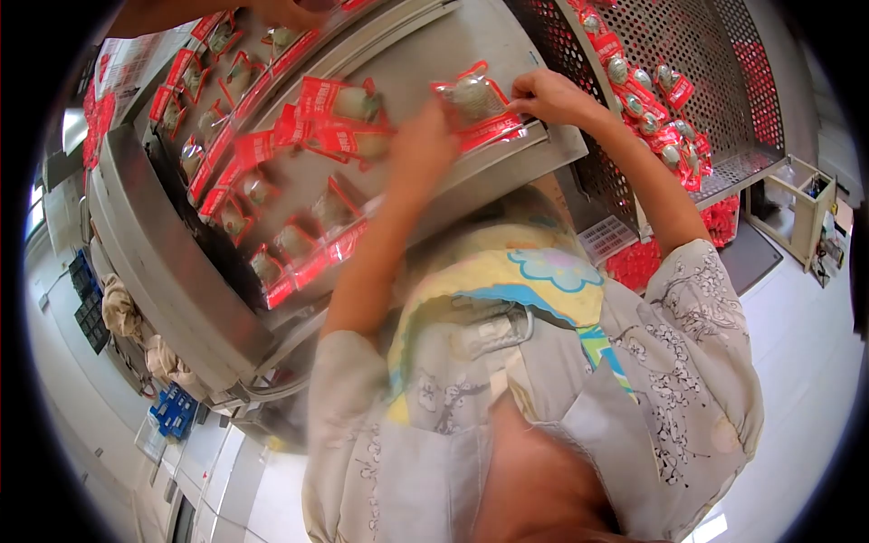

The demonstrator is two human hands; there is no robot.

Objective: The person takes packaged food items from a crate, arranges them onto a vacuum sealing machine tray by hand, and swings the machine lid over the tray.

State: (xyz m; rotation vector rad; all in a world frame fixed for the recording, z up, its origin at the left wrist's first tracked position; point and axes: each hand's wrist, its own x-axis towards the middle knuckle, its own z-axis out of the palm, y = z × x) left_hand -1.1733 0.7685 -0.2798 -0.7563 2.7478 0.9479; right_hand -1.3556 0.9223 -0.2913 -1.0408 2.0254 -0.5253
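Clear plastic packets with red printed bands lie on a metal work surface (pixel 412 59), each with a pale green rounded item inside. One such packet (pixel 472 98) lies near the surface's front edge, between my two hands. My right hand (pixel 554 96) is closed, with thumb and fingertips pinching the right side of that packet. At its left side is my left hand (pixel 425 140), smeared by motion, so its fingers cannot be made out. Left of my left hand sits a loose group of packets (pixel 355 104), overlapping one another.
More packets (pixel 294 242) lie in rows in the machine on the left, behind a metal frame (pixel 172 262). Another person's hand (pixel 288 13) reaches in at the top. To the right stands a perforated metal bin (pixel 697 45) with many packets (pixel 644 100) inside.
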